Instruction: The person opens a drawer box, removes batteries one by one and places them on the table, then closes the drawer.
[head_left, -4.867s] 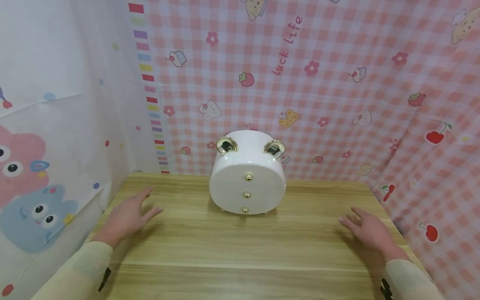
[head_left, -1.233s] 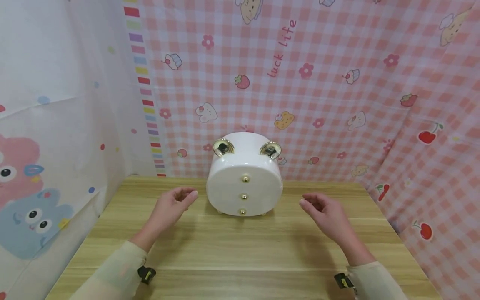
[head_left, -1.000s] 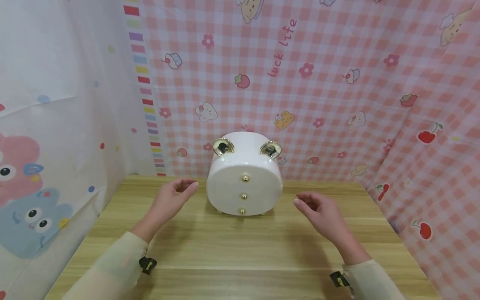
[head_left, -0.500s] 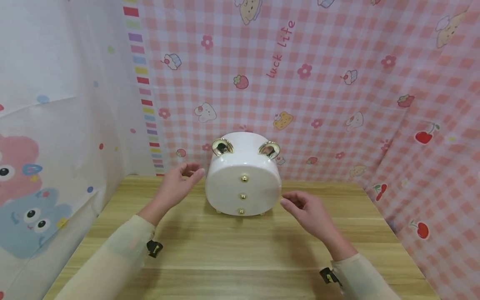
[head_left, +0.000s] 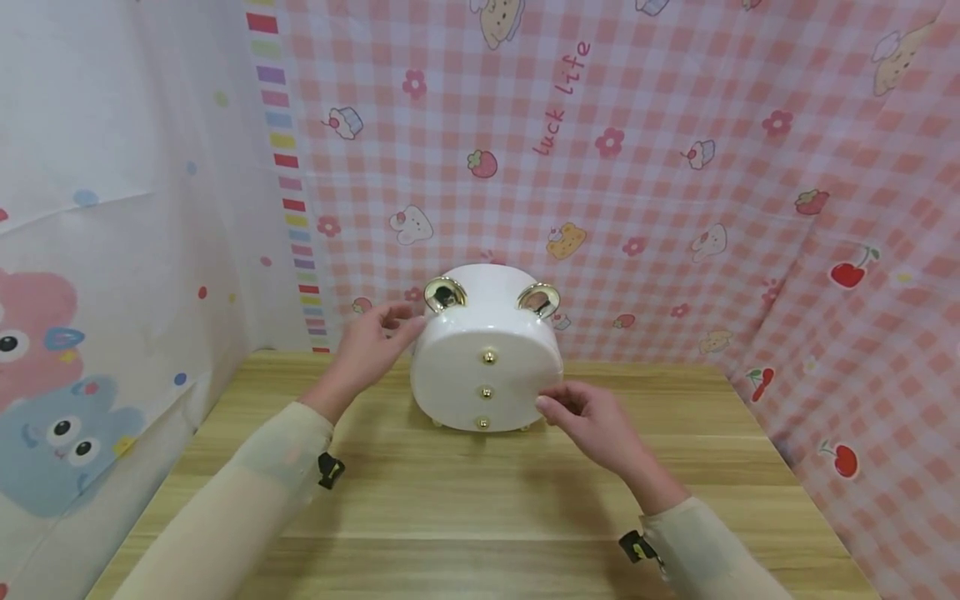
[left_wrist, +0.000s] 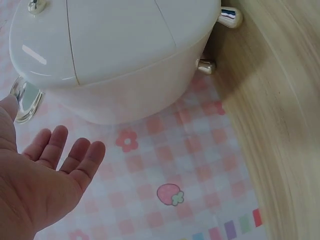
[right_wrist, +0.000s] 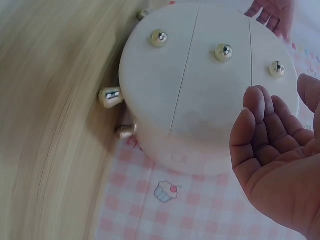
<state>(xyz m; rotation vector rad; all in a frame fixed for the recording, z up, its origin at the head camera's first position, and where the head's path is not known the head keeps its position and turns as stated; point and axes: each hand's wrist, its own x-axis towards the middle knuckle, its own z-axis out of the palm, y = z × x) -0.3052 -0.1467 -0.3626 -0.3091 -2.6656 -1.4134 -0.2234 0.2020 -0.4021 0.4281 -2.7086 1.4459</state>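
Note:
A glossy white rounded drawer box [head_left: 453, 367] stands on gold feet at the table's back. Two gold ears sit on top and three gold knobs run down its front; seams in the right wrist view [right_wrist: 215, 90] divide that front into drawers. My left hand [head_left: 372, 346] is at the box's upper left side, fingertips right by the left gold ear [head_left: 446, 294], fingers loosely bent and holding nothing. In front of the lower right of the box hovers my right hand [head_left: 596, 421], its fingers softly curved with nothing in them.
The wooden table [head_left: 450, 517] reaches back to a pink checked cloth [head_left: 480, 208] hanging right behind the box. Cloth walls also close off the left [head_left: 172, 275] and right sides. A small black device [head_left: 330, 471] is strapped at each wrist.
From the table's sides both hands have come inward to the box. Lately the left hand has risen toward the left ear and the right has shifted left across the front. The box stays put.

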